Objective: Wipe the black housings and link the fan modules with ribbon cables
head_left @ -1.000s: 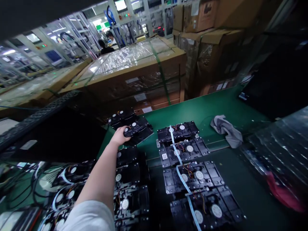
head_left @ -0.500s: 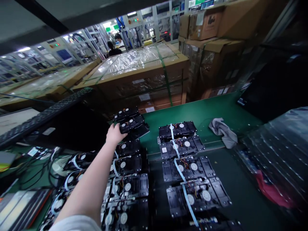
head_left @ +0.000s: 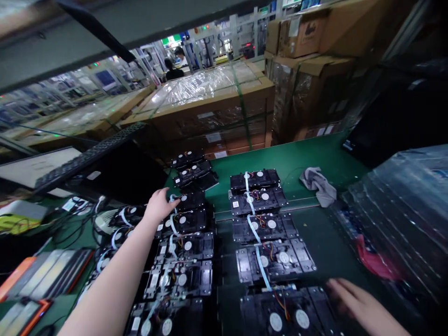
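Observation:
My left hand (head_left: 159, 205) reaches forward over the left column of black fan modules (head_left: 182, 252). Its fingers are loosely spread and rest near the top module of that column (head_left: 191, 200); nothing is in it. Beyond it sits a small stack of black modules (head_left: 194, 170). My right hand (head_left: 353, 301) lies at the bottom right, fingers stretched out flat beside the nearest module of the right column (head_left: 287, 315). That right column (head_left: 261, 219) is linked by a pale blue ribbon cable (head_left: 254, 231).
A grey cloth (head_left: 317, 184) lies on the green table (head_left: 297, 156). Wrapped cardboard boxes (head_left: 210, 107) stand behind. A keyboard (head_left: 91, 156) sits on the left, plastic-wrapped goods (head_left: 402, 210) on the right. Flat trays (head_left: 38, 275) and cables lie at lower left. Two people stand far back.
My left hand let go of the module on the far stack and drew back toward me, now open. My right hand has come into view at bottom right. The view tilted down.

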Demonstrator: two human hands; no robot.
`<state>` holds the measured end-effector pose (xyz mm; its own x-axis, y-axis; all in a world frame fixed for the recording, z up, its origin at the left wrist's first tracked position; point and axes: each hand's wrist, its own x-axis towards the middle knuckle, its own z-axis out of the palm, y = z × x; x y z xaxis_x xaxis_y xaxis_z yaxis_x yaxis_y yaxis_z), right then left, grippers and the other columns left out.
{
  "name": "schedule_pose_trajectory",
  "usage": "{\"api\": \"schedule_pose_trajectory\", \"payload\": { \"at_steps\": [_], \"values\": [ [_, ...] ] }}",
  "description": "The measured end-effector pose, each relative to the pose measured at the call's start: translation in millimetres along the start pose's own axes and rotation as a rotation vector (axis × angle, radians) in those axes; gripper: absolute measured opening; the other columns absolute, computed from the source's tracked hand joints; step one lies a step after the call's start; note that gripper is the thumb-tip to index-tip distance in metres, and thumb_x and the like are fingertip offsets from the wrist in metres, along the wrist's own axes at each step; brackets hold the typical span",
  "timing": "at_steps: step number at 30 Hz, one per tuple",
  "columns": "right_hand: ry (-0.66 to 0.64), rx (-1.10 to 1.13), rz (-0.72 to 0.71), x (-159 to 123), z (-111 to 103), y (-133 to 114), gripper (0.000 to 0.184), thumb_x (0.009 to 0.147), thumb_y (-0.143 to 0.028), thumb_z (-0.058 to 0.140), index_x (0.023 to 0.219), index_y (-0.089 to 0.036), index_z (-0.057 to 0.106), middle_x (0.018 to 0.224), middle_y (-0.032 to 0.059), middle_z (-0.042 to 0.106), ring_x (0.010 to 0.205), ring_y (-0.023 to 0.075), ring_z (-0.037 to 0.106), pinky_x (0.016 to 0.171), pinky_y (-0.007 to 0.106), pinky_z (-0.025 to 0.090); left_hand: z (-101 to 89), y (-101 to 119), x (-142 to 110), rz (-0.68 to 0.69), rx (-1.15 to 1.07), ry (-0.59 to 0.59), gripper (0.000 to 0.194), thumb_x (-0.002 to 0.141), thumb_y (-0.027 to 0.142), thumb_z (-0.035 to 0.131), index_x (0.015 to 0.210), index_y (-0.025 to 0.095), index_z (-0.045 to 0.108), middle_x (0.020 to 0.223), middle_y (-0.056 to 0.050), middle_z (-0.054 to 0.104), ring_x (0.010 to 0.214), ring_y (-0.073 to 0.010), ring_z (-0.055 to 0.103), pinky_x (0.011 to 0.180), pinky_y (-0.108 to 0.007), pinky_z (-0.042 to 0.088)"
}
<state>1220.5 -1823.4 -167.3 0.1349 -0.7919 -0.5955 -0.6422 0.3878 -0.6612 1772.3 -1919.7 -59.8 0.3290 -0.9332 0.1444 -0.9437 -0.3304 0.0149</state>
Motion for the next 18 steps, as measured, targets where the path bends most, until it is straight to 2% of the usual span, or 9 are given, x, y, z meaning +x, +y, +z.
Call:
{"api": "schedule_pose_trajectory", "payload": {
  "at_steps": [2,5,8,10,13,14,16,18],
  "values": [
    [0.071,0.004,-0.009,27,-14,-8,0.049,0.075,-0.055,0.033,0.097,-0.018,0.056,0.09,0.0075,0.065,0.079,0.0219,0.061,0.074,0.031,0.048,4.0,8,17,-0.019,0.012,-0.018,0.069,0.067,0.053,0.048,0.119,0.008,0.042,0.116,-0.017,0.049,0.109,-0.0287,0.045,0.091,-0.036,0.038],
    [0.28,-0.161,-0.185,86,-39,-34,0.042,0.077,-0.044,0.038,0.104,-0.015,0.05,0.106,0.0092,0.058,0.097,0.0202,0.054,0.089,0.03,0.04,15.2,24,52,0.003,0.078,-0.041,0.073,0.064,0.052,0.05,0.121,0.008,0.039,0.118,-0.018,0.048,0.108,-0.0304,0.046,0.087,-0.038,0.04],
    [0.488,-0.404,-0.276,154,-67,-74,0.043,0.076,-0.03,0.04,0.114,-0.009,0.044,0.114,0.0136,0.052,0.106,0.02,0.048,0.094,0.028,0.035,31.2,37,97,0.079,0.183,-0.052,0.082,0.059,0.053,0.056,0.124,0.007,0.034,0.12,-0.02,0.046,0.11,-0.0323,0.044,0.088,-0.039,0.039],
    [0.586,-0.52,-0.238,197,-84,-99,0.048,0.074,-0.025,0.044,0.118,-0.006,0.04,0.12,0.016,0.047,0.112,0.0225,0.042,0.097,0.03,0.03,43.6,40,128,0.091,0.225,-0.116,0.09,0.054,0.054,0.06,0.125,0.006,0.031,0.124,-0.021,0.042,0.112,-0.0326,0.041,0.09,-0.039,0.037],
    [0.683,-0.539,-0.133,250,-103,-120,0.054,0.072,-0.022,0.046,0.123,-0.009,0.034,0.128,0.0167,0.036,0.119,0.0263,0.031,0.099,0.037,0.026,62.4,34,171,0.072,0.222,-0.323,0.092,0.052,0.055,0.062,0.125,0.008,0.031,0.125,-0.018,0.043,0.11,-0.0287,0.044,0.088,-0.034,0.037],
    [0.714,-0.537,-0.084,265,-107,-121,0.055,0.072,-0.023,0.046,0.125,-0.011,0.032,0.131,0.0161,0.031,0.122,0.0275,0.026,0.1,0.041,0.023,68.3,30,183,0.078,0.211,-0.387,0.086,0.053,0.054,0.061,0.122,0.011,0.035,0.12,-0.016,0.048,0.104,-0.0261,0.049,0.084,-0.032,0.04],
    [0.771,-0.518,0.045,290,-113,-116,0.06,0.073,-0.025,0.046,0.128,-0.013,0.027,0.136,0.0163,0.022,0.125,0.0322,0.015,0.097,0.052,0.02,79.0,21,202,0.044,0.226,-0.452,0.083,0.049,0.055,0.064,0.118,0.014,0.041,0.106,-0.013,0.058,0.091,-0.027,0.055,0.076,-0.035,0.042],
    [0.807,-0.472,0.19,308,-118,-106,0.068,0.071,-0.03,0.049,0.13,-0.01,0.022,0.135,0.0218,0.021,0.122,0.0397,0.018,0.089,0.062,0.023,87.2,14,213,0.033,0.24,-0.501,0.09,0.041,0.056,0.068,0.118,0.017,0.043,0.099,-0.01,0.062,0.087,-0.0268,0.056,0.075,-0.034,0.042]
  ]
}}
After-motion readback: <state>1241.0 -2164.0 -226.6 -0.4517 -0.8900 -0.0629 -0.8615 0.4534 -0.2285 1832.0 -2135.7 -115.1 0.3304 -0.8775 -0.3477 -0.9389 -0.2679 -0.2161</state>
